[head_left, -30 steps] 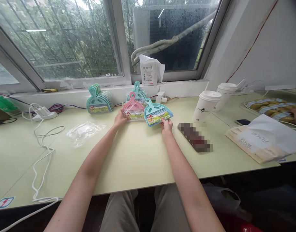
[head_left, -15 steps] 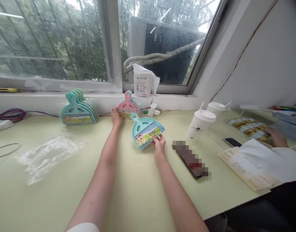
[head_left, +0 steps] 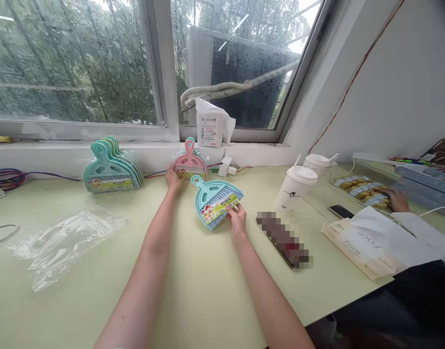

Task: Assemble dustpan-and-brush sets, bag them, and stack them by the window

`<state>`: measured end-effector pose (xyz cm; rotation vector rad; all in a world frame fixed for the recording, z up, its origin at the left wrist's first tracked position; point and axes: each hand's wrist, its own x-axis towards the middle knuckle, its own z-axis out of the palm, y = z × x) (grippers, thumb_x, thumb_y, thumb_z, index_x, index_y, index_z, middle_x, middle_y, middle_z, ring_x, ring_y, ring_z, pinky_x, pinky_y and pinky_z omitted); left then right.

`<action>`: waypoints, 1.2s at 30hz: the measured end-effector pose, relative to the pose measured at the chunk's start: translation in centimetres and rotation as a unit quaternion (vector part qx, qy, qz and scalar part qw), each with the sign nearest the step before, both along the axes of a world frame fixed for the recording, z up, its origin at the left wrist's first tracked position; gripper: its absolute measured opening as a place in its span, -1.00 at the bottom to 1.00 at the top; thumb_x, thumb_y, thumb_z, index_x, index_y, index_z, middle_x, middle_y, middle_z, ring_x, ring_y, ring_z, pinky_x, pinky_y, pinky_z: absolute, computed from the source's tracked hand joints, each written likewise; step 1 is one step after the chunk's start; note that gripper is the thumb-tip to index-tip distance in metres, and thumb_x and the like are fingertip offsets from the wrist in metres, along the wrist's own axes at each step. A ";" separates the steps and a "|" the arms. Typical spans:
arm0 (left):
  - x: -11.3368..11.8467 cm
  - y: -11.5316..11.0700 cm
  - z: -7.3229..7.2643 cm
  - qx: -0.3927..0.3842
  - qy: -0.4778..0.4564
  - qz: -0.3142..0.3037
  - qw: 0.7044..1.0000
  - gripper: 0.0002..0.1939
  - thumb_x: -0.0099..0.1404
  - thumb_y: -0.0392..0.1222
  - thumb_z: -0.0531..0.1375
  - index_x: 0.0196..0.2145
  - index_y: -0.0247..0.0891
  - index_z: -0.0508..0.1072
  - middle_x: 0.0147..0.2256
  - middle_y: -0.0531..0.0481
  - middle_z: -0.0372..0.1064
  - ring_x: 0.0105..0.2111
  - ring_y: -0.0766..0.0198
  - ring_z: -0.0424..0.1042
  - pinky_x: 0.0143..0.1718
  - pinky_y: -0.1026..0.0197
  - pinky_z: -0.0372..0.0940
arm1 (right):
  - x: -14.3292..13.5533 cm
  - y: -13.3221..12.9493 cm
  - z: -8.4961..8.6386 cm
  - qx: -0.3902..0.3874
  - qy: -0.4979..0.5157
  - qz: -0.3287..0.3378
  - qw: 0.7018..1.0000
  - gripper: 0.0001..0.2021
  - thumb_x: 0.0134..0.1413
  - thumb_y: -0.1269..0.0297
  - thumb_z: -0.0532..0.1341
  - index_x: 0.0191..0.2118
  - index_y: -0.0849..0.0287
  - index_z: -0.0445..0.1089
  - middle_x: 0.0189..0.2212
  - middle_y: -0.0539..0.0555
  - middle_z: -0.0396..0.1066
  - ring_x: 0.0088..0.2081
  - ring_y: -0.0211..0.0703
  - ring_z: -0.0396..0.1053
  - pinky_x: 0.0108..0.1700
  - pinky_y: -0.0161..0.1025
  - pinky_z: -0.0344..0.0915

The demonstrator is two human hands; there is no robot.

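My right hand (head_left: 237,218) grips the lower right edge of a teal dustpan-and-brush set (head_left: 217,201), tilted above the table with its label facing me. My left hand (head_left: 174,180) is at the left side of a pink dustpan set (head_left: 189,162), which stands against the wall below the window with more sets behind it. The fingers of my left hand touch its edge; whether they grip it I cannot tell. A row of several teal and green dustpan sets (head_left: 111,169) stands upright further left against the wall.
Clear plastic wrap (head_left: 69,242) lies left. On the right are a white cup (head_left: 295,191), a second cup (head_left: 316,162), a blurred phone (head_left: 283,242) and a tissue pack (head_left: 363,245). Another person's hand (head_left: 398,199) rests by yellow packets (head_left: 363,190).
The view has shifted slightly, so most things appear further left. Both hands stay nearly as they were, the right still holding the teal set.
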<state>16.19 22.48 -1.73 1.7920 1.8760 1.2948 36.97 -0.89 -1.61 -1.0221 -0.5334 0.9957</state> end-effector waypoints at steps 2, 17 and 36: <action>0.2 -0.3 0.2 0.007 0.015 0.015 1.000 0.16 -0.01 -0.08 0.38 0.35 -0.28 -0.23 0.28 -0.37 -0.04 0.28 -0.21 -0.04 0.25 -0.16 -0.04 | 0.0 0.0 0.0 0.002 0.000 0.002 1.000 -0.50 -0.29 0.25 0.40 -0.10 0.23 0.39 -0.33 0.10 0.56 -0.31 -0.10 0.50 -0.30 -0.25 0.44; 1.1 -4.0 1.7 0.109 0.019 0.060 0.992 -0.06 0.21 0.19 0.18 0.35 -0.22 -0.18 0.36 -0.33 -0.28 0.37 -0.05 -0.26 0.31 -0.17 -0.22 | 0.1 0.4 -0.2 0.005 0.003 0.004 1.000 -0.57 -0.28 0.25 0.38 -0.18 0.20 0.38 -0.37 0.08 0.55 -0.28 -0.07 0.52 -0.28 -0.23 0.46; -9.2 -23.7 1.7 -0.097 -0.405 -0.071 0.906 -0.68 0.05 -0.01 0.22 -0.26 -0.23 0.41 -0.30 -0.04 0.49 -0.25 0.18 0.50 -0.21 0.17 0.39 | -1.8 -2.3 1.5 -0.120 -0.072 0.309 0.941 -0.82 -0.04 0.32 0.37 -0.41 0.30 0.39 -0.71 0.01 0.42 -0.85 -0.40 0.08 -0.82 -0.47 -0.09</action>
